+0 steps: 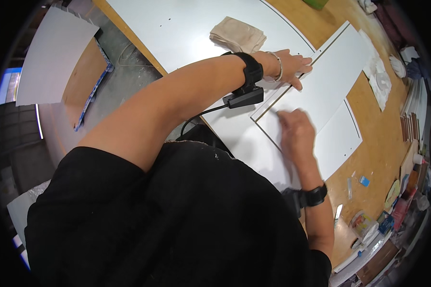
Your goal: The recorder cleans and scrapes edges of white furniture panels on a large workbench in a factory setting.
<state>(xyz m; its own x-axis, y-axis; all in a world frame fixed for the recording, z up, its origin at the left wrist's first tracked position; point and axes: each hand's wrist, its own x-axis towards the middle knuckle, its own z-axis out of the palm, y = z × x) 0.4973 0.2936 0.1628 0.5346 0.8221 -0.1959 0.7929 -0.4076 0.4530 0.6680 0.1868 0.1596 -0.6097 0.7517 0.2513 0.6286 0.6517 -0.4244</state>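
Observation:
My left hand lies with its fingers spread on a white panel, by the dark edge line along its far-left side. Close to the panel's near corner is my right hand, its fingers closed and slightly blurred. A small greyish tip seems to show at those fingers, but what they hold is hidden. This panel rests on top of other white boards, which have dark edge lines and small holes. A folded beige cloth sits on the large white board beyond my left wrist.
Boards lie on a wooden table. Crumpled white paper, a small blue block, a blade-like strip and a clear tub stand to the right. A curved white panel is left, above the grey floor.

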